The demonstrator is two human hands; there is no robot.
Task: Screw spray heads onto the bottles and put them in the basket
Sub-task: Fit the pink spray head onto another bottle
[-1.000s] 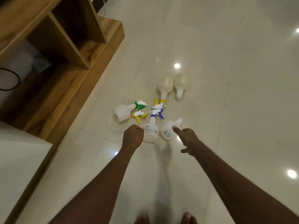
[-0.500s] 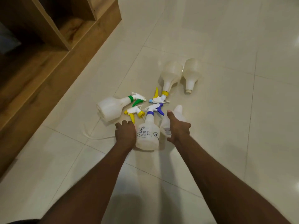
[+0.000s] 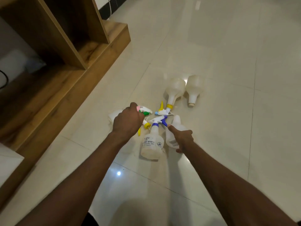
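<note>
Several translucent white bottles lie on the tiled floor. One has a blue spray head (image 3: 158,121), one a yellow head (image 3: 164,110), and one a green head (image 3: 146,112) with its body (image 3: 114,115) mostly hidden behind my left hand (image 3: 128,122). That hand is a fist above it, with a small pink piece (image 3: 138,108) showing at the fingers. A loose yellow spray head (image 3: 146,125) lies beside it. My right hand (image 3: 183,139) grips a headless bottle (image 3: 177,127) lying next to the blue-headed bottle (image 3: 152,145). Another headless bottle (image 3: 194,88) lies farther off. No basket is visible.
A wooden shelf unit (image 3: 73,75) runs along the left, its base edge close to the bottles. A white block (image 3: 8,162) sits at the lower left. Glossy floor tiles (image 3: 244,144) stretch to the right and ahead.
My left hand moved forward from beside the blue-headed bottle to over the green-headed one. My right hand stayed on the headless bottle. The view shifted back a little.
</note>
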